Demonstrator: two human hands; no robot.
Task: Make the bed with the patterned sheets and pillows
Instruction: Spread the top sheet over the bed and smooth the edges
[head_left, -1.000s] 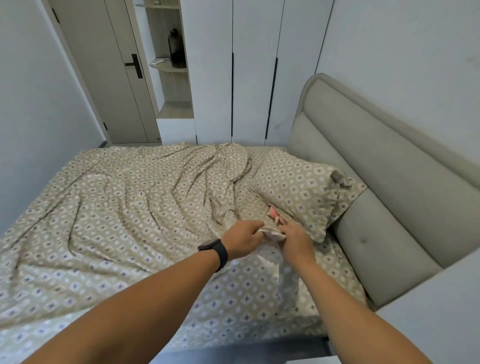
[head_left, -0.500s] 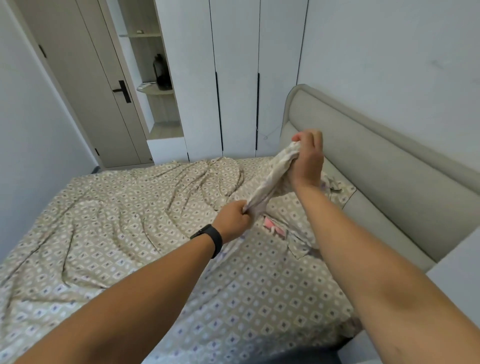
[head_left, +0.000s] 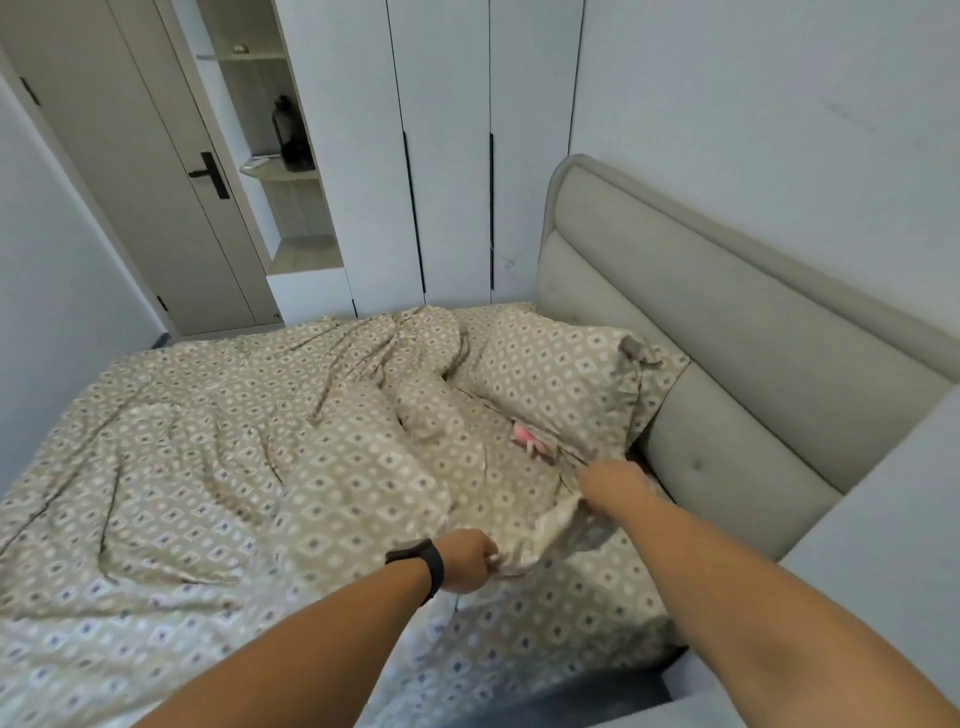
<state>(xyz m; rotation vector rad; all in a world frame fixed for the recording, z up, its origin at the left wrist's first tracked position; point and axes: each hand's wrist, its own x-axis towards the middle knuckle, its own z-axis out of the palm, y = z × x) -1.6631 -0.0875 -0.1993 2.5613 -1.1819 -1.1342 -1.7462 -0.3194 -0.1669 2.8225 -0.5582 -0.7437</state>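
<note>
A beige diamond-patterned top sheet (head_left: 218, 467) lies rumpled across the bed. My left hand (head_left: 467, 561), with a black watch on the wrist, grips the sheet's near edge low over the mattress. My right hand (head_left: 608, 480) grips the same edge farther right, beside the pillow. A matching patterned pillow (head_left: 561, 384) leans against the grey padded headboard (head_left: 727, 332). A small pink item (head_left: 527, 439) peeks out from under the pillow's near edge.
White wardrobe doors (head_left: 447, 156) and an open shelf niche (head_left: 291, 171) with a dark bottle stand past the bed. A closed door (head_left: 156, 171) is at the far left. A pale grey surface (head_left: 872, 597) juts in at the lower right.
My right hand has come down from near the headboard top to mattress level with the sheet edge. My left hand moved nearer, and the sheet now spreads lower over the bed.
</note>
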